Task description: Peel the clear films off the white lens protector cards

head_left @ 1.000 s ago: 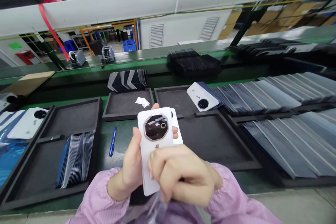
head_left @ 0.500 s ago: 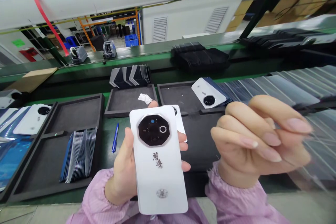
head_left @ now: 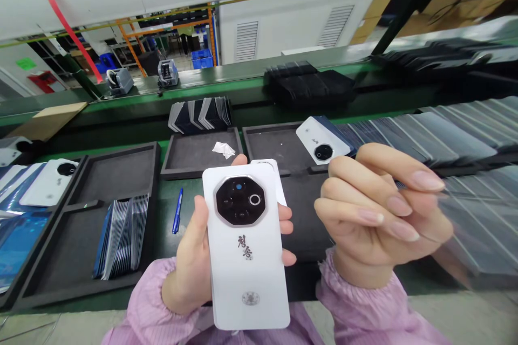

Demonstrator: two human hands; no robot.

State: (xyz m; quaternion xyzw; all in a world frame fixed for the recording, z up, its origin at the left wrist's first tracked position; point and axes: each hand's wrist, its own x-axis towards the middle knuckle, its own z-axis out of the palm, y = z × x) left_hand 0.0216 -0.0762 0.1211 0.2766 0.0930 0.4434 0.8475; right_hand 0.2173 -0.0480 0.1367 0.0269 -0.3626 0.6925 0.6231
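Note:
My left hand point(head_left: 194, 259) is closed around a white phone back cover point(head_left: 251, 259), gripping it by its long edges. The cover faces me, with a black octagonal camera window near its top, dark lettering below that and a round emblem lower down. Behind its upper right corner peeks another white cover point(head_left: 280, 194), mostly hidden. To the right, my right hand point(head_left: 380, 210) is raised with fingers curled and thumb and forefinger pinched together. Whatever lies in the pinch, if anything, cannot be made out; a faint blur shows just below it.
A blue pen point(head_left: 177, 210) lies on the green bench left of my hand. Dark trays point(head_left: 87, 294) hold rows of panels point(head_left: 123, 237). A crumpled white scrap point(head_left: 223, 149) lies in a rear tray. Another white cover point(head_left: 324, 140) leans against a row of panels point(head_left: 404, 129) at right.
My right hand has shifted left, still pinched. The cover in my left hand has moved very slightly, and the grip on it is unchanged.

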